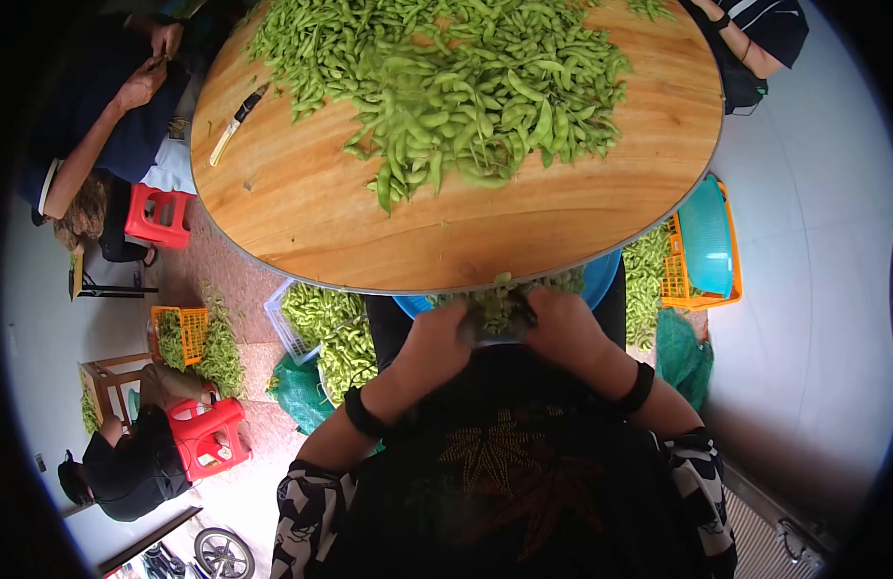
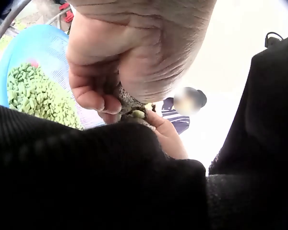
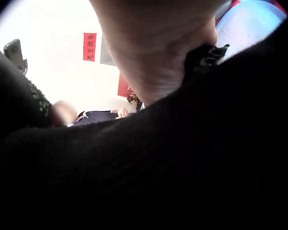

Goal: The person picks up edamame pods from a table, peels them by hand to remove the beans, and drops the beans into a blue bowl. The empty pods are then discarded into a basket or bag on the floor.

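My two hands meet just below the near rim of the round wooden table (image 1: 562, 222). The left hand (image 1: 445, 336) and the right hand (image 1: 562, 323) both curl round a green soybean pod (image 1: 500, 307). In the left wrist view the left hand's thumb and fingers (image 2: 98, 93) pinch the dark, split pod (image 2: 133, 113), where a pale green bean shows. The right hand's fingers (image 2: 169, 136) hold its other end. Below sits a blue basin (image 2: 53, 48) of shelled beans (image 2: 33, 96). The right wrist view shows only the right hand's palm (image 3: 158, 48) behind dark cloth.
A large heap of pods (image 1: 456, 77) covers the far tabletop, with a knife (image 1: 236, 121) at its left. Crates of pods (image 1: 321, 323) stand under the table, and an orange crate (image 1: 702, 285) stands to the right. People sit at the left (image 1: 109, 106), lower left (image 1: 138, 463) and top right (image 1: 755, 29). Red stools (image 1: 157, 214) stand nearby.
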`<act>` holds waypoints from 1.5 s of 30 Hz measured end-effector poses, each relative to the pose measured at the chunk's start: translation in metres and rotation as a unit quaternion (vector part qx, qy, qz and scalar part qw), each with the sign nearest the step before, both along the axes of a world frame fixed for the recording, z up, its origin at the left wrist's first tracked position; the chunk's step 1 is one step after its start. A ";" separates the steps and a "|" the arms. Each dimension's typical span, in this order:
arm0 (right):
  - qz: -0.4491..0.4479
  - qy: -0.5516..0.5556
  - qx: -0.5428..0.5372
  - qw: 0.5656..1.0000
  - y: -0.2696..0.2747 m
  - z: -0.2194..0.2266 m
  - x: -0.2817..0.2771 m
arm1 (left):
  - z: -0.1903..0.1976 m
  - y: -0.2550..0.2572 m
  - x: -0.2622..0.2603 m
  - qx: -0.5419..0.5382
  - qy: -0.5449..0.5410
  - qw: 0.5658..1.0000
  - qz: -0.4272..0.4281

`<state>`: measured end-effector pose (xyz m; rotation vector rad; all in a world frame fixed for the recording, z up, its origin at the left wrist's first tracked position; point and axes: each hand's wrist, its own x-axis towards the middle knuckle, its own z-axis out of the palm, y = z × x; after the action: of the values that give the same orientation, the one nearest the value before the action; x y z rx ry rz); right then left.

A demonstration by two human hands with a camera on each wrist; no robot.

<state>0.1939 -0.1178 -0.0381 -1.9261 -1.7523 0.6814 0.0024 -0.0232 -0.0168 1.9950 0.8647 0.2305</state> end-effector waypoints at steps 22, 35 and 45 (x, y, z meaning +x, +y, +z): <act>0.027 0.011 0.107 0.994 0.012 0.051 -0.008 | 0.030 0.021 -0.099 0.217 0.066 0.952 0.208; 0.086 -0.033 0.122 0.988 0.025 0.039 0.000 | 0.023 0.112 0.000 0.358 0.057 0.900 0.242; -0.143 0.449 -0.082 0.878 0.066 0.055 0.002 | 0.039 0.030 0.014 0.399 -0.070 0.908 0.108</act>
<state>0.1956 -0.0513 0.0168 -1.5040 -0.8299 1.3545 0.0160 0.0067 0.0223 2.5714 0.9909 0.9757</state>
